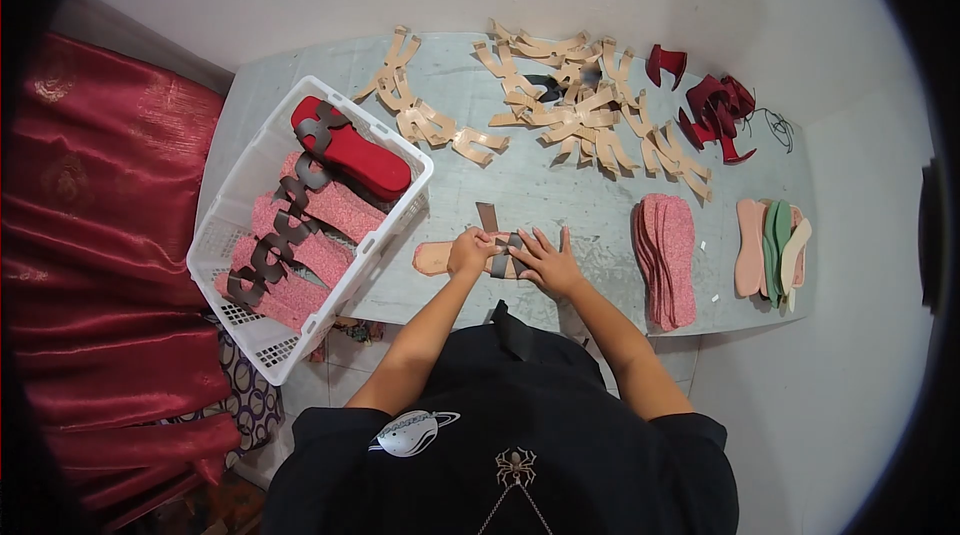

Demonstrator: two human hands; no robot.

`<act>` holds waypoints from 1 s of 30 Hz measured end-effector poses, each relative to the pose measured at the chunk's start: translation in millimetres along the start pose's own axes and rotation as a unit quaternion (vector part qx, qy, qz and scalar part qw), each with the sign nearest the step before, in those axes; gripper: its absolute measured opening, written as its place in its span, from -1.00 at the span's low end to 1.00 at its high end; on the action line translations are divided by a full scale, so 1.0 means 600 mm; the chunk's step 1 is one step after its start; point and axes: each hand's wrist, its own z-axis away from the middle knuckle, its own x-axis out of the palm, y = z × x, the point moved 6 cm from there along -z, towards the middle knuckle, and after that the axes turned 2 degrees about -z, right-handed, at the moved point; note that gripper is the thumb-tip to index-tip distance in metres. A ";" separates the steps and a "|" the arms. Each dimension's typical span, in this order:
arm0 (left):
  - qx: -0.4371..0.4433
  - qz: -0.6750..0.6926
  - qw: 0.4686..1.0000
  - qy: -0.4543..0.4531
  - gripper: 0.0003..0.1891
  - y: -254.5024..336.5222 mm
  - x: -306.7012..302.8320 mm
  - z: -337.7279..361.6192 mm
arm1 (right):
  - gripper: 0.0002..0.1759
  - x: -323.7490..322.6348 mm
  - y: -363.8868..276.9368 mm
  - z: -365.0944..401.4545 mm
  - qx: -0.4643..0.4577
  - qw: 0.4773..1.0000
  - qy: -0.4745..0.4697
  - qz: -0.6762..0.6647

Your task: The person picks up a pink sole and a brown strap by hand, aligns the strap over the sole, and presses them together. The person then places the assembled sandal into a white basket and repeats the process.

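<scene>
A tan shoe sole (432, 258) lies lengthwise near the table's front edge, its toe part under dark grey straps (498, 266). My left hand (468, 254) is closed over the middle of the sole, by the inner edge of the straps; what its fingers pinch is hidden. With fingers spread, my right hand (548, 263) lies flat over the straps and the sole's right end. A brown strip (487, 217) sticks out beyond the sole, just past my left hand.
A white basket (420, 178) at left holds a red sandal (370, 160) and pink soles with grey straps. Cut tan strap pieces (585, 115) spread along the back. Dark red pieces (718, 110) lie back right. Stacked pink soles (665, 260) and pink, green soles (775, 245) stand at right.
</scene>
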 end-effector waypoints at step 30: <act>0.421 -0.351 0.823 0.148 -0.69 0.082 -0.012 0.080 | -0.37 -0.005 -0.009 0.000 -0.027 0.999 0.015 0.010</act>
